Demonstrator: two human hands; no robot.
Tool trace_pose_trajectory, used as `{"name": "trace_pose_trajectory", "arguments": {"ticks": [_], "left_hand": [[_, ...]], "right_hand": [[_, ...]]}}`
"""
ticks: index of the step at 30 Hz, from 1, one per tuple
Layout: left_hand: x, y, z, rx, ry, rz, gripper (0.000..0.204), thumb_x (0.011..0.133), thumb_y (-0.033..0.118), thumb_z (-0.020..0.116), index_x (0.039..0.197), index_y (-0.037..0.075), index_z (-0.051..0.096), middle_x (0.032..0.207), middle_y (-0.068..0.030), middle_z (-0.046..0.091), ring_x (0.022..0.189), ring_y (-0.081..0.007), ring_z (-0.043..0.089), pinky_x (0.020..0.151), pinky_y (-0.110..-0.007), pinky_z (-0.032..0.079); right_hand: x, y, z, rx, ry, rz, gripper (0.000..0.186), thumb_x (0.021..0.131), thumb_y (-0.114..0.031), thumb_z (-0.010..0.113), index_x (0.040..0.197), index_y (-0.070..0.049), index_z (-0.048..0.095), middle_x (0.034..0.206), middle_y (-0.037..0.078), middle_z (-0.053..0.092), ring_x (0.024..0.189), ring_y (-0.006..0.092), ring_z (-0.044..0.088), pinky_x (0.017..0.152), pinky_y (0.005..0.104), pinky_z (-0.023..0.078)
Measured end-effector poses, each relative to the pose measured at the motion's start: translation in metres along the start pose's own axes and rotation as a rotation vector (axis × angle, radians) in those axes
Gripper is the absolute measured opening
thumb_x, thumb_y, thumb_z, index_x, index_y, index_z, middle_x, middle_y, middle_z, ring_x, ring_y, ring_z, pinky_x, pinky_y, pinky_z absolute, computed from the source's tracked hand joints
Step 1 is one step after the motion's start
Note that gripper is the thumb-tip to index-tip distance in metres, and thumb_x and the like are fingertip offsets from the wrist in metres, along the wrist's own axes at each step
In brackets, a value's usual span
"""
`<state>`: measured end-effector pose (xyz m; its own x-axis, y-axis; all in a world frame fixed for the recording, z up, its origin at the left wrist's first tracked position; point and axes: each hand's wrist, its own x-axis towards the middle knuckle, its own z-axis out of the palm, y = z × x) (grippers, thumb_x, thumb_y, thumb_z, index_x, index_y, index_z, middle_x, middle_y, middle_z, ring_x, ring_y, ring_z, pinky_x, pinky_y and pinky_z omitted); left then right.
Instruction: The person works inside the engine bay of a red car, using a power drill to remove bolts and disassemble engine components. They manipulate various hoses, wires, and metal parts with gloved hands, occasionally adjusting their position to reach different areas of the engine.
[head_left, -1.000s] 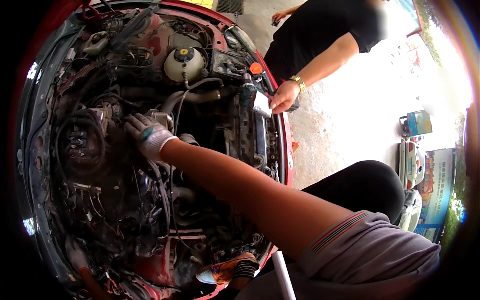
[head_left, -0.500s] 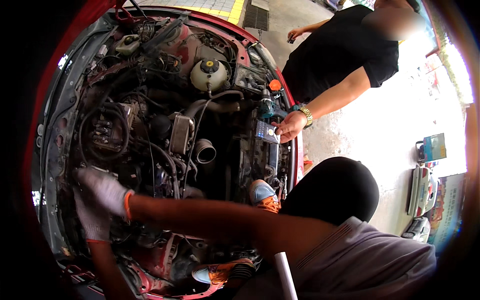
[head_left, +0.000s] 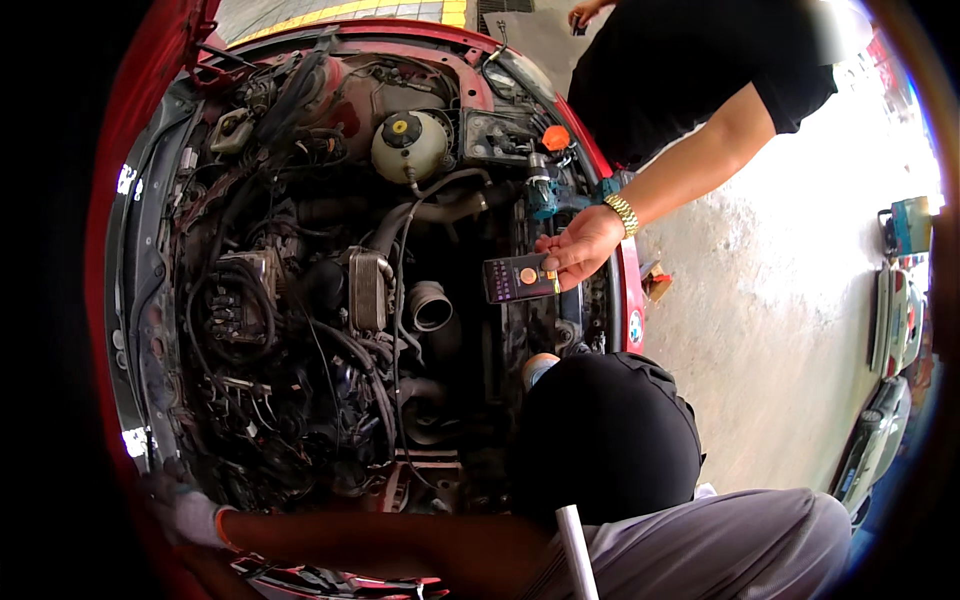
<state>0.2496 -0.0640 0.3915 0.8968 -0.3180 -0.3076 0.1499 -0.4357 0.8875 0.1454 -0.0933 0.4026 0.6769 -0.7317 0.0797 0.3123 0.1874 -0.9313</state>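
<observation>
At the lower left edge of the engine bay, my right hand (head_left: 196, 518) wears a pale knit glove with an orange cuff. Its arm reaches across from the right, and its fingers fade into shadow by the dark bodywork, so their grip is unclear. Under that arm part of my left forearm shows; the left hand is mostly hidden in the dark beside the right one. Nearest to both is the corner of the engine bay, below the black engine (head_left: 265, 420) with its hoses and wiring. Whether either hand holds anything cannot be made out.
Another person's hand (head_left: 585, 245) holds a phone (head_left: 508, 280) with a lit screen over the front of the bay. A teal power drill (head_left: 543, 198) lies behind it. Farther back stands a white coolant reservoir (head_left: 425, 160). My black-clad knee (head_left: 605, 440) fills the lower middle.
My gloved hands have moved down and toward me, from beside the engine to the bay's lower left corner. The other person's phone has swung further over the bay. The view has shifted.
</observation>
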Motion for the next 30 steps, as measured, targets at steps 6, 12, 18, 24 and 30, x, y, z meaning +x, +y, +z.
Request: {"name": "trace_pose_trajectory", "arguments": {"ticks": [6, 12, 18, 24, 30], "left_hand": [[-0.001, 0.004, 0.003, 0.536, 0.067, 0.019, 0.057, 0.110, 0.045, 0.045, 0.153, 0.009, 0.044, 0.148, -0.0094, 0.053, 0.132, -0.0214, 0.051, 0.109, -0.038, 0.043], [0.007, 0.009, 0.015, 0.652, 0.019, 0.034, 0.056, 0.109, 0.047, 0.046, 0.150, 0.009, 0.046, 0.142, -0.0097, 0.055, 0.125, -0.0221, 0.054, 0.105, -0.039, 0.045], [0.025, -0.004, 0.035, 0.810, -0.001, 0.048, 0.056, 0.108, 0.050, 0.047, 0.147, 0.010, 0.048, 0.137, -0.0100, 0.057, 0.118, -0.0229, 0.057, 0.100, -0.039, 0.048], [0.034, 0.000, 0.041, 0.825, -0.045, 0.035, 0.056, 0.107, 0.052, 0.049, 0.144, 0.011, 0.050, 0.132, -0.0103, 0.059, 0.111, -0.0236, 0.060, 0.096, -0.039, 0.051], [-0.008, 0.054, 0.113, -0.526, -0.204, -0.016, 0.055, 0.106, 0.057, 0.049, 0.133, 0.010, 0.058, 0.109, -0.0079, 0.063, 0.090, -0.0236, 0.064, 0.083, -0.038, 0.055]], "right_hand": [[0.004, -0.021, 0.010, 0.026, 0.020, -0.027, 0.033, 0.098, -0.010, 0.056, 0.129, -0.001, 0.066, 0.134, 0.019, 0.063, 0.125, 0.0391, 0.059, 0.110, 0.0415, 0.046], [0.013, -0.015, 0.013, 0.034, 0.080, -0.100, 0.032, 0.098, -0.007, 0.055, 0.128, -0.001, 0.066, 0.133, 0.018, 0.063, 0.124, 0.0399, 0.059, 0.109, 0.0415, 0.045], [-0.010, 0.006, -0.048, 0.070, -0.064, -0.054, 0.034, 0.099, -0.010, 0.054, 0.130, -0.001, 0.066, 0.129, 0.016, 0.067, 0.123, 0.0358, 0.061, 0.108, 0.0399, 0.046], [-0.047, 0.023, -0.130, 0.558, -0.221, 0.083, 0.036, 0.101, -0.013, 0.053, 0.131, -0.001, 0.066, 0.125, 0.014, 0.071, 0.122, 0.0318, 0.063, 0.107, 0.0383, 0.047], [0.032, 0.066, -0.217, 0.356, -0.058, 0.398, 0.049, 0.106, -0.051, 0.048, 0.126, -0.010, 0.065, 0.107, 0.007, 0.069, 0.091, 0.0206, 0.063, 0.085, 0.0345, 0.052]]}}
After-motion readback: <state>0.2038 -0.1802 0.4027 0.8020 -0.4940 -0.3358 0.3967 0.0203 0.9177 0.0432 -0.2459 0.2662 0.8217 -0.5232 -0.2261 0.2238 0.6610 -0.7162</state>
